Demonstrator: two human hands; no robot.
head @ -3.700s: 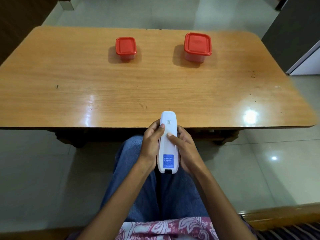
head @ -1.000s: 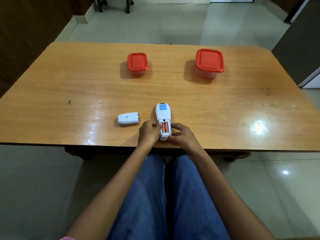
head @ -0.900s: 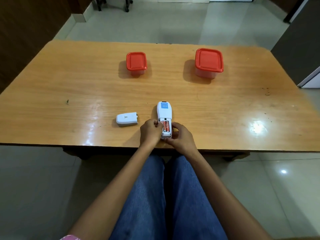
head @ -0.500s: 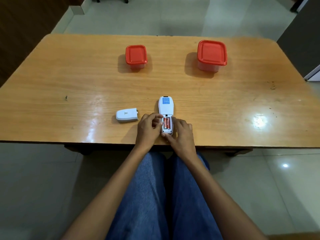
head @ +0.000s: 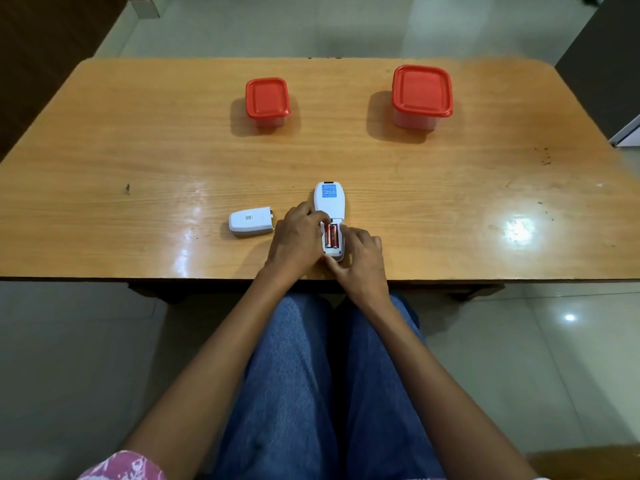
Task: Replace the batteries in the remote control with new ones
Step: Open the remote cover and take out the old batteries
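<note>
**Remote face-down, compartment open, both hands at it**

Person seated at a wooden table, knees in blue jeans under the near edge. White remote control lies back-up on the table close to that edge, long axis pointing away from the person, blue label on its far half. Battery bay on the near half is uncovered; two orange batteries sit side by side inside it.

Left hand rests against the remote's left flank, fingers curled, fingertips bent in over the top end of the bay. They seem to touch the battery ends, though the view is too small to say whether they pinch anything. Right hand braces the remote's near right corner, fingers loosely bent and lying along the casing, thumb at the bottom end; not closed around it.

Battery cover, white, lies flat on the table just left of the left hand, apart from the remote.

Far side of the table: small red-lidded container left of centre, larger red-lidded container to the right, well apart from each other.
</note>
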